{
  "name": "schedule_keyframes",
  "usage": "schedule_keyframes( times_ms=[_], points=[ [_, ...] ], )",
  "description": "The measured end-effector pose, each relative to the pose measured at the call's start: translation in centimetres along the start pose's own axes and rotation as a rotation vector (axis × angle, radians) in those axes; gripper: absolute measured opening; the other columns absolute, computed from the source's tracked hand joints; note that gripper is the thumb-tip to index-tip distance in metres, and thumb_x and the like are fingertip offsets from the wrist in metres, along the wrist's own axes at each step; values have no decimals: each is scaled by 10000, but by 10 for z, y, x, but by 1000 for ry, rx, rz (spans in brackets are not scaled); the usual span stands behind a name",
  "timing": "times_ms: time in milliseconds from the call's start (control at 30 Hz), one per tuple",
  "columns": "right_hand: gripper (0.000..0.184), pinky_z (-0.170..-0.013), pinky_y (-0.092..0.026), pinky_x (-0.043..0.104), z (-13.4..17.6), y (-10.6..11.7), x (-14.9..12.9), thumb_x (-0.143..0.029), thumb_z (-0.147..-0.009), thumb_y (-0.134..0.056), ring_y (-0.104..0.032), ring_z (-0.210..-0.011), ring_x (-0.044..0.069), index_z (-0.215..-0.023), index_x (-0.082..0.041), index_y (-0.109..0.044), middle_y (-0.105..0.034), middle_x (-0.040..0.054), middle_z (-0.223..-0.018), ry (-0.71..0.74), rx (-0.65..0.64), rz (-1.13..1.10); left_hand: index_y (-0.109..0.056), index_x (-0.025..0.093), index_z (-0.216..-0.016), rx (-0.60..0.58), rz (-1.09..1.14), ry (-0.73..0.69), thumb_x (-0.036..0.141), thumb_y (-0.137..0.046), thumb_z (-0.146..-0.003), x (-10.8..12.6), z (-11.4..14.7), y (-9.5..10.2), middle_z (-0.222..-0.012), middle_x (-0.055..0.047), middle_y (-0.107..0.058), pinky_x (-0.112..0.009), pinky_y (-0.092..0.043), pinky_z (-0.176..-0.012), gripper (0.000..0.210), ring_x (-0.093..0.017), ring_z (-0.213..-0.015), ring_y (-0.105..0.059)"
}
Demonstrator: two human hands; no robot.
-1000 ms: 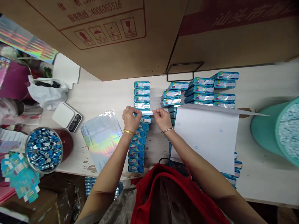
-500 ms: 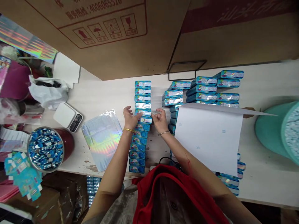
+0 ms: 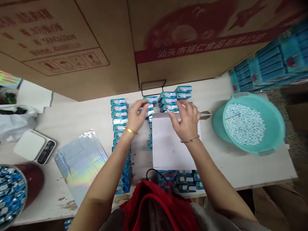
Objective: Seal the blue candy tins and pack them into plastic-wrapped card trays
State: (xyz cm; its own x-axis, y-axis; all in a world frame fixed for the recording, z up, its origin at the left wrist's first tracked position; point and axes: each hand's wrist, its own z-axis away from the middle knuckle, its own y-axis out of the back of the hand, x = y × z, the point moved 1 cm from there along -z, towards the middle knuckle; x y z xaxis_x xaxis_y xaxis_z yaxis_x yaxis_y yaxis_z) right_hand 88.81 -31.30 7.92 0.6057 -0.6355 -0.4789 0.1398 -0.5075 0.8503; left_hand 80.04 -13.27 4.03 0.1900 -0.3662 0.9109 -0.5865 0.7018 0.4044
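Observation:
My left hand hovers between two groups of small blue boxes, thumb and fingers apart, with nothing visible in it. Left of it, a column of small blue boxes runs toward me, partly hidden by my forearm. My right hand is open over the far part of a white sheet, fingers curved and slightly blurred. Just past the sheet stands another group of blue boxes, near the fingertips of my right hand. More boxes show from beneath the sheet's near edge.
A large cardboard carton walls off the back. At right stands a turquoise tub of small pale pieces. On the left are a silvery holographic bag, a white scale and a bowl of blue-and-silver round pieces. Wrapped blue packs are stacked at far right.
Both hands have left the left column of boxes and moved right. My right hand has opened over the white sheet. The view has turned right, bringing the tub fully into sight.

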Motion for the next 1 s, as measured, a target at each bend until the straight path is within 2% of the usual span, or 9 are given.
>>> schedule_keyframes(
  times_ms=[133, 200, 300, 367, 467, 567, 667, 800, 1000],
  points=[
    [386, -844, -399, 410, 45, 1, 54, -474, -952, -438, -609, -881, 255, -900, -196, -701, -705, 92, -905, 45, -299, -9, -692, 240, -1021, -500, -371, -116, 310, -650, -817, 12, -20, -58, -1090, -80, -627, -415, -409, -929, 220, -269, -1075, -542],
    [366, -800, -431, 384, 71, -3, 64, -461, -951, -447, -617, -896, 251, -944, -193, -695, -705, 102, -959, 48, -352, -88, -685, 236, -1019, -589, -578, -121, 277, -697, -769, 7, -10, -74, -1175, -101, -590, -454, -383, -925, 254, -311, -1126, -498],
    [349, -779, -460, 372, 85, -8, 66, -420, -957, -430, -610, -909, 245, -1046, -176, -664, -675, 124, -1010, 23, -329, -177, -655, 230, -1019, -539, -676, -149, 200, -658, -791, 1, 13, -83, -1249, -112, -554, -458, -353, -916, 230, -317, -1166, -460],
    [350, -854, -440, 405, 73, -11, 65, -397, -956, -426, -576, -1006, 266, -1118, -169, -637, -640, 139, -1079, -6, -226, -122, -632, 225, -999, -488, -659, -156, 178, -612, -822, 0, 25, -83, -1227, -104, -570, -440, -338, -906, 183, -299, -1143, -471],
    [351, -1012, -303, 482, 42, -19, 64, -374, -957, -419, -483, -1154, 295, -1183, -186, -611, -607, 133, -1159, 44, -120, 10, -607, 213, -944, -465, -619, -123, 220, -544, -883, 2, 32, -76, -1063, -89, -631, -402, -334, -860, 88, -269, -1035, -521],
    [321, -1017, -245, 463, 17, -31, 61, -328, -977, -369, -523, -1006, 251, -1016, -204, -663, -648, 85, -975, 146, -233, 15, -609, 213, -986, -467, -609, -110, 251, -495, -920, 5, 30, -64, -920, -67, -660, -391, -326, -848, 137, -246, -937, -556],
    [342, -899, -282, 400, 5, -40, 55, -301, -980, -358, -532, -888, 225, -851, -191, -654, -652, 70, -867, 142, -352, -19, -607, 227, -1123, -412, -670, -216, 258, -496, -923, 7, 29, -53, -1025, -76, -673, -401, -314, -860, 232, -252, -996, -551],
    [282, -788, -264, 350, -1, -48, 44, -262, -960, -399, -549, -908, 225, -833, -184, -638, -674, 71, -889, 112, -456, -34, -652, 229, -1060, -336, -744, -392, 264, -462, -947, 2, 35, -53, -1133, -77, -668, -407, -318, -838, 224, -248, -1028, -542],
    [259, -756, -244, 330, -7, -52, 49, -252, -944, -423, -562, -926, 226, -840, -184, -650, -695, 67, -920, 55, -470, -16, -637, 206, -986, -228, -683, -474, 220, -483, -930, 5, 65, -57, -1163, -88, -661, -401, -352, -826, 165, -246, -1040, -545]
  ],
)
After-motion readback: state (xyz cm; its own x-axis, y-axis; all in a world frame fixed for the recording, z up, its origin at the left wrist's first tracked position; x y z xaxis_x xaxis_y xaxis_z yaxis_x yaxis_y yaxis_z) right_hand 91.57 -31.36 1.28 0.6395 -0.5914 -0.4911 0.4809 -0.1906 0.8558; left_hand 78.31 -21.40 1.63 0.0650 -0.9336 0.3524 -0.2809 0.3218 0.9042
